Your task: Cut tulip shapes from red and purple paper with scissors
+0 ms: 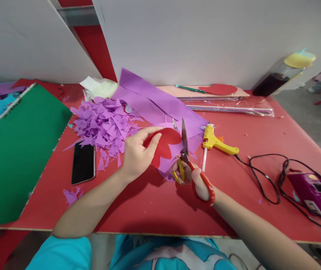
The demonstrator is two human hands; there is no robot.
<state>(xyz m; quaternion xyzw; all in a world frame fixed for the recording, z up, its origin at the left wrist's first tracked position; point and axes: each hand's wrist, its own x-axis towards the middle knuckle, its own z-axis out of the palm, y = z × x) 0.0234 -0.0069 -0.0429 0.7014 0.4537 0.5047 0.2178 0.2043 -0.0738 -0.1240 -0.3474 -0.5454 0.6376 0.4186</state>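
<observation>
My left hand (138, 152) pinches a red paper cutout (166, 144) with curved, lobed edges between thumb and fingers. In my right hand (190, 176) is a pair of scissors (185, 144) with one red and one yellow handle loop. The scissor blades stand apart, pointing away from me, close to the right edge of the red cutout. Under the cutout lie pieces of purple paper (166, 165). Left of my left hand spreads a heap of purple paper scraps (104, 122).
A yellow glue gun (216, 140) lies right of the scissors, its black cord running to a purple box (315, 193). A phone (83, 163) rests at left near a green board (22, 150). Behind are purple sheets (149, 95), a pen (191, 89) and a bottle (281, 75).
</observation>
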